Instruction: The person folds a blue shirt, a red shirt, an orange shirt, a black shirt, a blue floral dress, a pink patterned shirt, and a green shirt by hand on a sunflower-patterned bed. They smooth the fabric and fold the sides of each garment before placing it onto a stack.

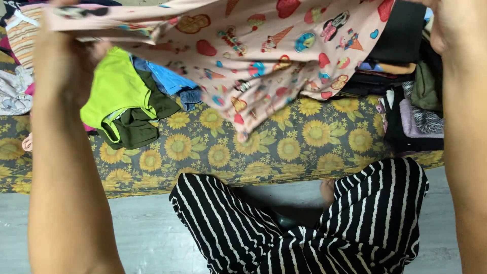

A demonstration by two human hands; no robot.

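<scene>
Both hands, left hand (63, 61) and right hand (446, 25), grip the pink cartoon-print cotton garment (264, 45) stretched between them; its hanging lower edge could snag the lime-green top (114, 89) beneath the left hand.

This is a home, likely a bedroom: a mattress (284, 152) covered in a sunflower-print sheet sits low on a grey floor (147, 238), piled with loose clothes (127, 101) and stacks of folded garments (411, 111) along its far side.
</scene>
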